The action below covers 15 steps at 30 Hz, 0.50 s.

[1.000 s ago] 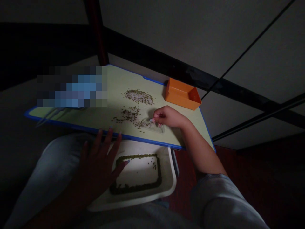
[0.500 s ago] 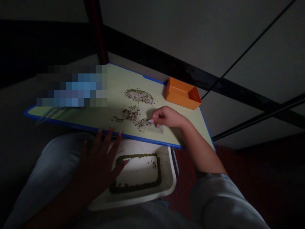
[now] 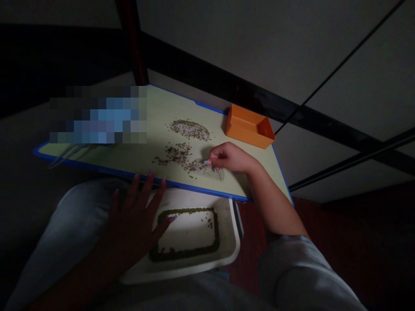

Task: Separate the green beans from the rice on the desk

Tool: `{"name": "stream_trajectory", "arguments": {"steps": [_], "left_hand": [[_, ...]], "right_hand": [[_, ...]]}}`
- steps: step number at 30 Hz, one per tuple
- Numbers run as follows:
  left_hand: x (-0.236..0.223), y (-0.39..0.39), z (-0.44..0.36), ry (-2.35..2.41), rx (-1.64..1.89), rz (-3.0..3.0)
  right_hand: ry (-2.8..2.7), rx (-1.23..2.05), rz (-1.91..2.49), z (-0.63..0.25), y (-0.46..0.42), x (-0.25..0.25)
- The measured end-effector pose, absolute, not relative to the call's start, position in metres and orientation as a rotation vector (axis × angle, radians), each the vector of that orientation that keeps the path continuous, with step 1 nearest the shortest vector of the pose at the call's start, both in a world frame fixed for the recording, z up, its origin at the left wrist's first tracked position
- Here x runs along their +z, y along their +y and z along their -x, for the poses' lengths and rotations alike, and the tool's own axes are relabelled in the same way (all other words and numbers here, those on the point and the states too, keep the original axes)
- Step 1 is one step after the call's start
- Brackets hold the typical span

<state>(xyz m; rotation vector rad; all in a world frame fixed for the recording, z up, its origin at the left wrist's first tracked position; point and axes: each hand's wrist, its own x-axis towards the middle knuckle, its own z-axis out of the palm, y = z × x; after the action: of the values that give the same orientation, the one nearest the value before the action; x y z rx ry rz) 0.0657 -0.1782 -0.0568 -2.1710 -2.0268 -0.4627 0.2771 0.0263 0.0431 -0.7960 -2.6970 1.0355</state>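
Observation:
My right hand is closed in a pinch on a clear, half-round plastic piece that looks like a protractor, low over the yellow board. Beside its left edge lies a loose scatter of small green beans mixed with pale grains. Farther back is a denser heap of the same mix. My left hand is open with fingers spread, its fingertips by the board's blue front edge and its thumb over a white basin. Green beans line the basin's bottom edges.
An orange box stands at the board's back right corner. A blurred-out blue patch covers the board's left end, with a thin clear strip-like thing below it. Pale panels with dark bands rise behind the board.
My right hand and the clear protractor have shifted very slightly to the right. My left hand stays where it was, and the basin and box have not moved.

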Motion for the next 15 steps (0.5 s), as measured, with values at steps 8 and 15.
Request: {"name": "stream_trajectory", "arguments": {"steps": [8,15], "left_hand": [[-0.0564,-0.179,-0.0651,-2.038,-0.465,2.179],[-0.0575,-0.1778,-0.0651,-2.02,-0.496,2.185]], "right_hand": [[-2.732,1.059,0.775,-0.2755,0.0262,0.0416],[-2.766,1.091,0.76,-0.2742,0.0245,0.0431]]}}
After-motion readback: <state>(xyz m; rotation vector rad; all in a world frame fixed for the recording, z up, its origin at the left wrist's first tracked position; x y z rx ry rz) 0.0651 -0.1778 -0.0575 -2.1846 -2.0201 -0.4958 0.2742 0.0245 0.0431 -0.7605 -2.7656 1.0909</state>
